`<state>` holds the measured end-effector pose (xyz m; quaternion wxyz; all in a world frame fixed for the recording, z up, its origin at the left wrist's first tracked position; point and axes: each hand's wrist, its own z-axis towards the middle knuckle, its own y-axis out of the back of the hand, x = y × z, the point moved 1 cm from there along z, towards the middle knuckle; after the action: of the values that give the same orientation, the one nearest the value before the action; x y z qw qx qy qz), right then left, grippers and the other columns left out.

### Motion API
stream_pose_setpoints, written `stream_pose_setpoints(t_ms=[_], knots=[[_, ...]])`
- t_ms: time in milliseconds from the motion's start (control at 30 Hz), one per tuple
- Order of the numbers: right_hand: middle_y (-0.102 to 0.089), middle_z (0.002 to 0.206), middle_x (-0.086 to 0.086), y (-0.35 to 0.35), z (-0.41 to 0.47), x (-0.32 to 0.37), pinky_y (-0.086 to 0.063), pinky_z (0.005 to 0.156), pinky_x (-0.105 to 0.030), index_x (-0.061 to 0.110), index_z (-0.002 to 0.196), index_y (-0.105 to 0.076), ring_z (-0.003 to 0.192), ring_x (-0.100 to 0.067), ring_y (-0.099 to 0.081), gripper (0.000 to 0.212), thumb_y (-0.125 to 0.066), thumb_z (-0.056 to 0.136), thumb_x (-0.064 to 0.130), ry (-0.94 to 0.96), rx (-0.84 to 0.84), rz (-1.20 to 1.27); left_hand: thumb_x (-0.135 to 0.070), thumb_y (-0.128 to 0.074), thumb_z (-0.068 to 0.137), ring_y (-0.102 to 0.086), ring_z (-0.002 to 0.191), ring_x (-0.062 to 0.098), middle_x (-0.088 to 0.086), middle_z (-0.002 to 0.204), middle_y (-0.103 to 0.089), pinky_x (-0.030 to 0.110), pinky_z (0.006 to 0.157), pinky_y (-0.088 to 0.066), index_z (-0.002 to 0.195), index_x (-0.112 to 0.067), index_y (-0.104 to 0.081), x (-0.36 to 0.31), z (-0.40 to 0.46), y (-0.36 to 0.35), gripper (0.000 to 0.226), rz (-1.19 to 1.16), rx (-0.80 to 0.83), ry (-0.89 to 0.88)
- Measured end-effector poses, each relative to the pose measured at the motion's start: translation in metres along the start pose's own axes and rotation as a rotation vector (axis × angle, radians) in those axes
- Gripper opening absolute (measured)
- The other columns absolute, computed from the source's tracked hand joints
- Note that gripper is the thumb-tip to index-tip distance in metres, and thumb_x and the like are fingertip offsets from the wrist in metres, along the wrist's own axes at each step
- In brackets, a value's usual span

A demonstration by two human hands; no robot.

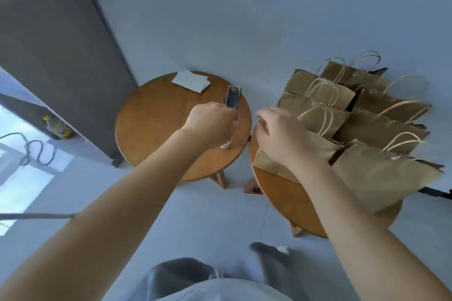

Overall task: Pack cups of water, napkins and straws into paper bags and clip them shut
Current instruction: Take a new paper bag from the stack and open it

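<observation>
Left hand (210,122) is curling into a fist over the left stool (151,134), fingers wrapped around something clear and pale showing under the palm at the stool's near edge. Probably a cup of water (226,145), but it's mostly hidden and blurred, so I'm not calling it firmly. The straws (233,98), a dark bundle, are standing up just beyond the knuckles; I can't tell if the fingers are touching them.

Right hand (276,132) is reaching over the right stool (293,198), fingers bent down at the top edge of the nearest paper bag (281,166). Looks like it's pinching the rim, but motion blur is hiding the contact, so I can't tell for sure.

Handling, as I'm judging it:
- Cup: thin and squashy, water making it the heaviest item here. Taking it around the mid wall, light squeeze, keeping it upright.
- Bag: light, stiff-ish kraft paper, creases easily. Holding one rim to keep the mouth open; twine handles are for carrying only.
- Straws: light, slick, likely to scatter. Pinching them near the middle.
- Napkins (192,80): soft and flimsy, lifting from an edge.

Looks: bags are brown with pale twisted handles. Napkins are a small white stack sitting at the far edge of the left stool. Packed bags (367,110) are lying in overlapping rows behind the near one, several showing small clips (315,103) at the folded tops. So I'm reading this as late in the batch.
</observation>
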<state>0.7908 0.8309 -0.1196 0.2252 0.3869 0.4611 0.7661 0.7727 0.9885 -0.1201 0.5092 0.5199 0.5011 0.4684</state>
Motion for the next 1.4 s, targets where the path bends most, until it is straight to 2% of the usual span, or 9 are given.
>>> stream_pose_setpoints(t_ms=[167, 400, 567, 700, 800, 900, 1033, 1200, 1400], knots=[[-0.063, 0.11, -0.007, -0.059, 0.051, 0.117, -0.047, 0.076, -0.035, 0.008, 0.119, -0.059, 0.103, -0.025, -0.053, 0.03, -0.047, 0.092, 0.017, 0.131, 0.088, 0.027, -0.022, -0.036, 0.097, -0.048, 0.062, 0.017, -0.003, 0.072, -0.05, 0.026, 0.047, -0.027, 0.074, -0.017, -0.048, 0.132, -0.071, 0.008, 0.026, -0.006, 0.026, 0.266], [-0.063, 0.106, -0.01, -0.124, 0.141, 0.282, -0.048, 0.074, -0.033, 0.007, 0.108, -0.062, 0.096, -0.026, -0.056, 0.025, -0.047, 0.092, 0.019, 0.381, 0.162, 0.074, -0.032, -0.042, 0.093, -0.06, 0.088, 0.028, 0.002, 0.098, -0.066, 0.031, 0.067, -0.043, 0.103, -0.019, -0.063, 0.3, -0.146, 0.031, 0.026, -0.055, -0.113, 0.561], [-0.062, 0.109, -0.007, -0.172, 0.211, 0.384, -0.037, 0.069, -0.028, 0.01, 0.111, -0.061, 0.097, -0.027, -0.056, 0.026, -0.048, 0.09, 0.019, 0.495, 0.168, 0.127, -0.034, -0.041, 0.094, -0.058, 0.085, 0.023, 0.001, 0.099, -0.065, 0.032, 0.071, -0.049, 0.108, -0.021, -0.063, 0.401, -0.164, 0.052, 0.029, -0.072, -0.13, 0.678], [-0.063, 0.107, -0.008, -0.212, 0.269, 0.453, -0.045, 0.075, -0.033, 0.009, 0.108, -0.062, 0.098, -0.028, -0.056, 0.025, -0.049, 0.089, 0.019, 0.536, 0.2, 0.175, -0.033, -0.041, 0.094, -0.06, 0.092, 0.025, 0.001, 0.106, -0.065, 0.034, 0.077, -0.052, 0.114, -0.021, -0.063, 0.487, -0.17, 0.069, 0.032, -0.042, -0.145, 0.716], [-0.064, 0.102, -0.01, -0.234, 0.311, 0.498, -0.048, 0.074, -0.034, 0.005, 0.103, -0.062, 0.094, -0.028, -0.057, 0.023, -0.048, 0.09, 0.018, 0.532, 0.209, 0.213, -0.029, -0.042, 0.093, -0.06, 0.088, 0.026, 0.003, 0.102, -0.066, 0.034, 0.077, -0.052, 0.105, -0.018, -0.065, 0.556, -0.173, 0.087, 0.028, -0.042, -0.16, 0.781], [-0.064, 0.103, -0.012, -0.253, 0.347, 0.535, -0.048, 0.077, -0.036, 0.004, 0.104, -0.062, 0.095, -0.03, -0.057, 0.024, -0.048, 0.089, 0.016, 0.542, 0.234, 0.243, -0.024, -0.043, 0.091, -0.058, 0.079, 0.026, 0.006, 0.093, -0.066, 0.03, 0.066, -0.048, 0.092, -0.012, -0.064, 0.622, -0.172, 0.101, 0.024, -0.046, -0.214, 0.838], [-0.063, 0.101, -0.012, -0.28, 0.387, 0.576, -0.047, 0.077, -0.036, 0.005, 0.104, -0.061, 0.094, -0.03, -0.056, 0.022, -0.047, 0.09, 0.014, 0.487, 0.259, 0.267, -0.025, -0.044, 0.09, -0.052, 0.077, 0.022, 0.005, 0.095, -0.065, 0.026, 0.062, -0.042, 0.093, -0.013, -0.064, 0.694, -0.167, 0.101, 0.023, -0.097, -0.216, 0.874], [-0.064, 0.104, -0.011, -0.327, 0.448, 0.629, -0.045, 0.077, -0.029, 0.004, 0.109, -0.061, 0.091, -0.025, -0.056, 0.025, -0.049, 0.09, 0.015, 0.307, 0.288, 0.388, -0.029, -0.049, 0.092, -0.056, 0.104, 0.024, 0.003, 0.117, -0.061, 0.033, 0.08, -0.049, 0.118, -0.018, -0.06, 0.786, -0.155, 0.091, 0.031, -0.178, -0.3, 0.834], [-0.065, 0.099, -0.009, -0.383, 0.527, 0.685, -0.041, 0.073, -0.024, 0.005, 0.102, -0.063, 0.087, -0.019, -0.056, 0.021, -0.051, 0.09, 0.017, -0.002, 0.187, 0.534, -0.029, -0.052, 0.09, -0.035, 0.131, 0.025, 0.005, 0.14, -0.044, 0.043, 0.102, -0.035, 0.137, -0.018, -0.044, 0.902, -0.129, 0.081, 0.048, -0.167, -0.301, 0.632]])
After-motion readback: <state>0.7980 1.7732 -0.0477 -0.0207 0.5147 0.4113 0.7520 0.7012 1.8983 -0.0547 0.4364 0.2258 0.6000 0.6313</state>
